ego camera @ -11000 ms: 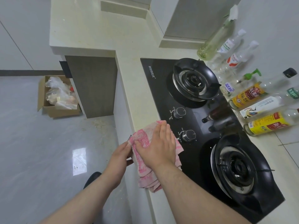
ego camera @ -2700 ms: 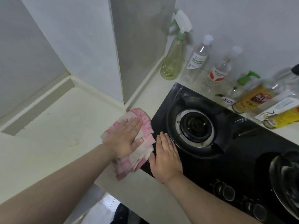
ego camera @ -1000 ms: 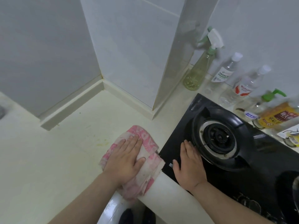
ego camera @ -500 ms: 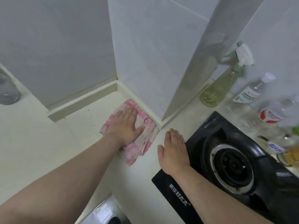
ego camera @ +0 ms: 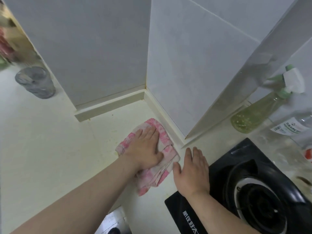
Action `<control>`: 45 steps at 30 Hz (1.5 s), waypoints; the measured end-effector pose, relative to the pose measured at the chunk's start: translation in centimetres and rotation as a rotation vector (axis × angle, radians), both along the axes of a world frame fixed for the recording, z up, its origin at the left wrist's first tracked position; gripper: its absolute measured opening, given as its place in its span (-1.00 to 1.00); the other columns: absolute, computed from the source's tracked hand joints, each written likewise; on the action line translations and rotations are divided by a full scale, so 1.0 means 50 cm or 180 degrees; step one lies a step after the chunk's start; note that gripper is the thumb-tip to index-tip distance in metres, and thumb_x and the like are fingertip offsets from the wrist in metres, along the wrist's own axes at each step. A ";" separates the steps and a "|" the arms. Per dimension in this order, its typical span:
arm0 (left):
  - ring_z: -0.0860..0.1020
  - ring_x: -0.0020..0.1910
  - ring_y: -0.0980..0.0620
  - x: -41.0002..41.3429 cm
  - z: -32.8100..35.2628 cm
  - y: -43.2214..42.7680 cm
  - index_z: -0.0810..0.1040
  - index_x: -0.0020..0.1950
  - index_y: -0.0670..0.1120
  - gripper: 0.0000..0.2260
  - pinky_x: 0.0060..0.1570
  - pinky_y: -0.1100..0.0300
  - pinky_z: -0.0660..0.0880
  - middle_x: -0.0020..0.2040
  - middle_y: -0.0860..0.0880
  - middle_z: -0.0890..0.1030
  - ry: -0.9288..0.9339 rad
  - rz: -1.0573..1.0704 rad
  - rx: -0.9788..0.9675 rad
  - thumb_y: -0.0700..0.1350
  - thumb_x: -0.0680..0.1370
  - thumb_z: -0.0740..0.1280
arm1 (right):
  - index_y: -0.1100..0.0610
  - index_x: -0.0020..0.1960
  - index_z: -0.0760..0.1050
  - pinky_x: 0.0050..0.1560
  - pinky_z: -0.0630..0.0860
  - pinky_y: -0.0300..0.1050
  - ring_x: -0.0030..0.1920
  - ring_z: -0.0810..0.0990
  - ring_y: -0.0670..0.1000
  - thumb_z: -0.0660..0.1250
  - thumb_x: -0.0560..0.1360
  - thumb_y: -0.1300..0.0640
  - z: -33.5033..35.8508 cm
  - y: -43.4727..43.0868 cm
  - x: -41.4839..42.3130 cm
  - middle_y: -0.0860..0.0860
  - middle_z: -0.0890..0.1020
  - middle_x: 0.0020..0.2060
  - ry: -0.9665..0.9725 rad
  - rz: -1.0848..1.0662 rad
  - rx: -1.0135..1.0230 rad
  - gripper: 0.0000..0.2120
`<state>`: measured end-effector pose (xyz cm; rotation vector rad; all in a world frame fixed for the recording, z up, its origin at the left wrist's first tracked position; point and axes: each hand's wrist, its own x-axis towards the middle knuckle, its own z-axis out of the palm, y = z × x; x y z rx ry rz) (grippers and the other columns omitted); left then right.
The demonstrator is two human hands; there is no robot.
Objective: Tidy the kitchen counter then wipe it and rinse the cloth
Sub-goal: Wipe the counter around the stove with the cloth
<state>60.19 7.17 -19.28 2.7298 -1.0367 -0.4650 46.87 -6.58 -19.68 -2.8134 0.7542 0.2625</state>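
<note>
Left hand (ego camera: pixel 145 149) flat on cloth (ego camera: pixel 162 168) beside wall skirting (ego camera: pixel 162 114).

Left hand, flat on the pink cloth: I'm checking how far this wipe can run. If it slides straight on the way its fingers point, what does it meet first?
The left hand would likely meet the low cream upstand at the foot of the tiled wall, just past the cloth.
</note>
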 end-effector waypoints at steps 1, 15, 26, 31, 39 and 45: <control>-0.13 0.58 -0.06 0.001 0.001 -0.011 -0.08 0.59 -0.17 -0.27 0.52 -0.04 -0.24 0.60 -0.14 -0.09 0.0014 0.0088 0.0008 0.20 0.57 0.07 | 0.12 0.60 -0.07 0.57 -0.15 0.03 0.58 -0.12 0.08 -0.06 0.60 -0.22 0.000 0.000 0.000 0.12 -0.06 0.59 -0.0007 -0.0001 -0.0014 -0.31; -0.09 0.58 -0.01 0.226 -0.016 -0.013 -0.09 0.59 -0.17 -0.24 0.54 0.02 -0.16 0.60 -0.12 -0.07 -0.0357 0.0311 0.0195 0.30 0.57 -0.07 | 0.12 0.60 -0.05 0.57 -0.15 0.01 0.58 -0.11 0.08 -0.03 0.57 -0.25 -0.007 -0.002 0.003 0.12 -0.03 0.59 -0.0040 -0.0046 -0.0013 -0.28; -0.13 0.58 -0.02 0.106 -0.024 0.018 -0.11 0.60 -0.14 -0.21 0.53 -0.02 -0.20 0.61 -0.10 -0.10 -0.0339 0.0178 0.0128 0.35 0.55 -0.08 | 0.11 0.60 -0.09 0.57 -0.12 0.03 0.58 -0.11 0.06 -0.05 0.58 -0.24 -0.002 0.000 0.001 0.10 -0.06 0.59 -0.0027 -0.0026 0.0026 -0.28; -0.18 0.57 -0.01 0.021 -0.037 0.044 -0.16 0.59 -0.12 -0.19 0.53 -0.03 -0.22 0.60 -0.10 -0.13 -0.0240 0.0033 0.0118 0.38 0.53 -0.10 | 0.11 0.60 -0.09 0.58 -0.12 0.04 0.58 -0.12 0.06 -0.04 0.57 -0.24 -0.001 0.002 -0.001 0.11 -0.07 0.59 -0.0044 -0.0032 0.0011 -0.27; -0.12 0.58 0.00 0.107 -0.036 0.029 -0.14 0.60 -0.11 -0.15 0.54 -0.01 -0.16 0.61 -0.09 -0.11 -0.0325 -0.0025 0.0132 0.42 0.48 -0.12 | 0.11 0.60 -0.07 0.57 -0.15 0.01 0.58 -0.11 0.05 -0.03 0.58 -0.23 -0.005 -0.001 0.001 0.09 -0.05 0.59 -0.0080 -0.0057 0.0011 -0.29; -0.11 0.58 0.02 0.225 -0.037 0.018 -0.13 0.59 -0.09 -0.13 0.54 -0.01 -0.13 0.61 -0.07 -0.10 -0.0295 0.0094 0.0186 0.43 0.47 -0.04 | 0.10 0.60 -0.03 0.57 -0.14 0.01 0.58 -0.09 0.06 -0.01 0.58 -0.22 -0.006 -0.003 0.001 0.10 -0.03 0.59 -0.0160 -0.0073 0.0060 -0.30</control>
